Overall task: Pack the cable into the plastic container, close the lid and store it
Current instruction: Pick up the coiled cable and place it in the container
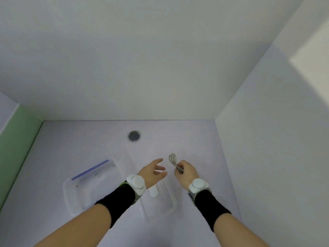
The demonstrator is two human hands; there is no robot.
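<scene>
Currently the cable [175, 163] is gathered into a small loose coil and held above the surface [195, 139], pinched at its lower end by the right hand [187, 171]. The looped end stands free above the fingers and points away from the person.

Risk 1: the coil appears unsecured; no tie is visible. If the pinch loosens, the loops will likely spring open and the cable will no longer fit cleanly into the container.

Risk 2: the plastic container [85, 186] is clear, open and well apart from the cable, to the left and nearer the person. A carry across that gap gives the loops time to unravel or to catch on the container rim.

Risk 3: a second clear piece, probably the lid [167, 200], lies on the surface below and between the two wrists. It is hard to see against the pale surface, so a lowering forearm could knock or shift it.

Right hand: fingers curled inward, thumb and fingertips closed on the cable bundle, wrist roughly level.

Left hand [153, 172]: empty, fingers spread and slightly curved, palm turned toward the cable, just beside it but not touching. Judged from this pose, it is placed to support or tidy the coil.

Both wrists carry white round devices over black sleeves.
</scene>
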